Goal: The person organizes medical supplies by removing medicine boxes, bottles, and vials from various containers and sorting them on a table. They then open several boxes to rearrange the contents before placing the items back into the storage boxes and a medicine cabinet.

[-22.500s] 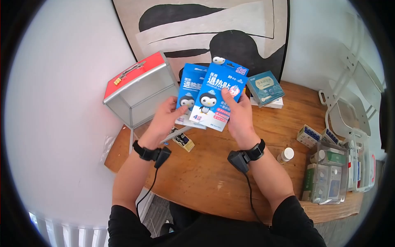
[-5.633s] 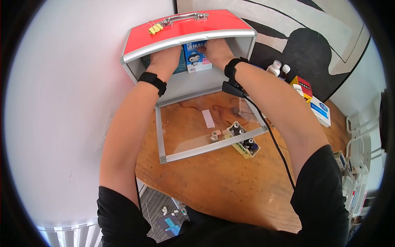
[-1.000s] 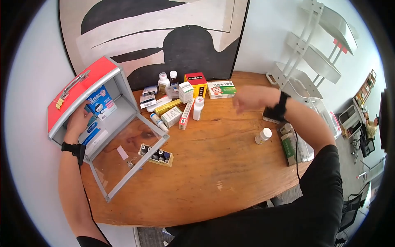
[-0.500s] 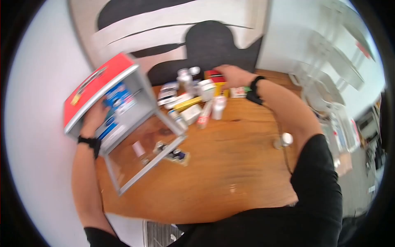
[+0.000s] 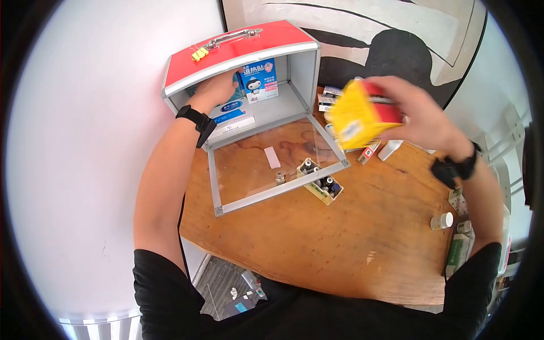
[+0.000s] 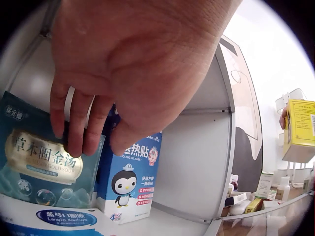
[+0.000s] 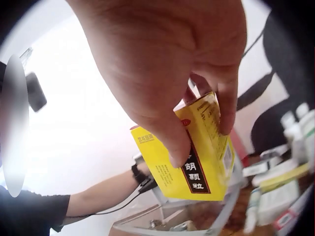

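A red-topped metal case [image 5: 294, 35] stands on the table with its clear door [image 5: 274, 191] folded down. Inside it, my left hand [image 5: 215, 90] reaches in; in the left wrist view its fairly straight fingers rest on the front of a teal box [image 6: 44, 169]. Beside that box stands a blue penguin box [image 5: 263, 85], and a white-and-blue box [image 5: 231, 120] lies flat in front. My right hand [image 5: 425, 116] grips a yellow-and-red box [image 5: 354, 116] in the air, right of the case; the right wrist view shows thumb and fingers on opposite sides of it [image 7: 162, 164].
A small tray of dark bottles [image 5: 320, 181] sits by the door's edge. Several medicine boxes, one being a white-and-red box [image 5: 369, 153], lie behind and below the held box. A white bottle [image 5: 441, 221] and a green-and-white box [image 5: 458, 254] are at the table's right.
My right hand has taken hold of the yellow-and-red box among the medicines and lifted it leftward towards the case. My left hand remains inside the case. The head view has turned left.
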A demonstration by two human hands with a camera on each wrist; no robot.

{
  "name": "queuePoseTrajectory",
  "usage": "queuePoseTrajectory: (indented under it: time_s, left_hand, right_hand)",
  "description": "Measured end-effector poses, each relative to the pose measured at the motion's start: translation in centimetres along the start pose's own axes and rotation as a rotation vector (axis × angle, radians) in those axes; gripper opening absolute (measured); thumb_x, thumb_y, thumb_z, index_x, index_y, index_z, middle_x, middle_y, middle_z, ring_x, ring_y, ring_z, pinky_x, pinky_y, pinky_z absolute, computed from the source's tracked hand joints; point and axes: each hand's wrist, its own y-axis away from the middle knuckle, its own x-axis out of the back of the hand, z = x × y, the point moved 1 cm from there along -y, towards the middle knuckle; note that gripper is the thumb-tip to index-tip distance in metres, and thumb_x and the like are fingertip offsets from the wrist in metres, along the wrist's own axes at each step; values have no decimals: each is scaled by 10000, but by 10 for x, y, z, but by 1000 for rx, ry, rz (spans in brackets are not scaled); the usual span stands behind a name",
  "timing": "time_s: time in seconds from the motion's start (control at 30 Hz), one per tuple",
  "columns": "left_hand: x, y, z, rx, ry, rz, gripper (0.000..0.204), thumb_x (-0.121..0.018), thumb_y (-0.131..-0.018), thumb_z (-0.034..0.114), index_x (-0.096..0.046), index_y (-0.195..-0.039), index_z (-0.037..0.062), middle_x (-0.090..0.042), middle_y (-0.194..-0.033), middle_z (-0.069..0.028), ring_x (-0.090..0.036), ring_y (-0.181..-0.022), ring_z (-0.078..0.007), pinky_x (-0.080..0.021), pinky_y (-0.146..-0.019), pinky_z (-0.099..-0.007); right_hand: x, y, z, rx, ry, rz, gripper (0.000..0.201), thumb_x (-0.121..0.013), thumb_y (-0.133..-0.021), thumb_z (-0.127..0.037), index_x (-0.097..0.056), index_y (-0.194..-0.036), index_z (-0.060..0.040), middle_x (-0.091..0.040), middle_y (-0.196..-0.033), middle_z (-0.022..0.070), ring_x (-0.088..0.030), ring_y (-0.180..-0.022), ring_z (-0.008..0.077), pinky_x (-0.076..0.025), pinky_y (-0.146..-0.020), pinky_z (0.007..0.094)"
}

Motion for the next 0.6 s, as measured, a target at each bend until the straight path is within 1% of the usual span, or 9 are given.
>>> queuePoseTrajectory:
  time_s: [0.03, 0.07, 0.1, 0.2, 0.27, 0.33, 0.4, 0.5, 0.6]
  left_hand:
    - [0, 2, 1, -1, 3, 2, 402, -683, -1035, 148, -635, -1431, 104, -726, -1147, -146, -720, -1094, -287, -562, -994, -425]
    - [1, 3, 1, 0, -3, 2, 407, -682, -1032, 143, -637, -1435, 104, -725, -1148, -150, -719, -1097, -286, -560, -1004, -427]
    - [1, 2, 0, 2, -9, 2, 413, -680, -1030, 139, -639, -1440, 104, -724, -1150, -155, -719, -1100, -285, -558, -1015, -428]
    - [-7, -1, -12, -5, -21, 57, 446, -685, -1015, 126, -633, -1458, 104, -723, -1177, -160, -718, -1112, -297, -550, -1042, -437]
    - [-2, 4, -11, 8, -26, 54, 465, -685, -1008, 119, -627, -1468, 105, -723, -1227, -164, -712, -1154, -313, -547, -1055, -447]
    - [3, 10, -8, 16, -30, 41, 483, -685, -1000, 113, -620, -1479, 106, -722, -1277, -169, -706, -1197, -328, -544, -1067, -458]
    - [3, 13, -7, 6, -63, 85, 534, -698, -970, 115, -619, -1498, 136, -599, -1534, -202, -572, -1425, -384, -489, -1168, -492]
    - [2, 15, -7, 10, -92, 50, 494, -698, -996, 141, -611, -1481, 106, -685, -1424, -188, -633, -1353, -379, -523, -1119, -490]
    - [13, 31, 12, 60, -87, -42, 465, -685, -1010, 167, -621, -1469, 128, -715, -1371, -189, -665, -1295, -393, -545, -1076, -515]
  right_hand:
    - [-17, -24, -13, 58, 153, -98, 953, -932, -729, 14, -475, -1565, -14, -567, -1514, 160, -580, -1426, 293, -485, -1220, 421]
    - [-43, -48, -15, 165, 227, -82, 931, -937, -731, -42, -488, -1546, -12, -577, -1479, 200, -608, -1365, 355, -510, -1166, 434]
    - [-70, -74, -6, 175, 209, -66, 917, -928, -734, -71, -494, -1539, -5, -586, -1446, 217, -608, -1334, 403, -514, -1156, 434]
    - [-135, -150, 15, 100, 211, 33, 919, -915, -759, -81, -460, -1549, 35, -556, -1468, 239, -592, -1349, 442, -523, -1142, 442]
    - [-161, -193, 34, 45, 265, 62, 905, -921, -757, -91, -477, -1533, 46, -577, -1477, 256, -605, -1340, 449, -529, -1132, 441]
    - [-178, -227, 59, -25, 342, -4, 900, -925, -753, -96, -489, -1527, 46, -605, -1459, 263, -614, -1335, 447, -533, -1127, 442]
    - [-175, -240, 60, -127, 411, -108, 862, -931, -744, -103, -536, -1495, 43, -679, -1387, 278, -627, -1328, 441, -538, -1121, 451]
    - [-171, -236, 59, -77, 407, -63, 851, -925, -742, -91, -547, -1493, 41, -687, -1373, 277, -627, -1325, 441, -538, -1120, 452]
    - [-174, -235, 62, -43, 481, -31, 852, -913, -736, -68, -552, -1500, 36, -689, -1342, 287, -630, -1310, 433, -543, -1111, 447]
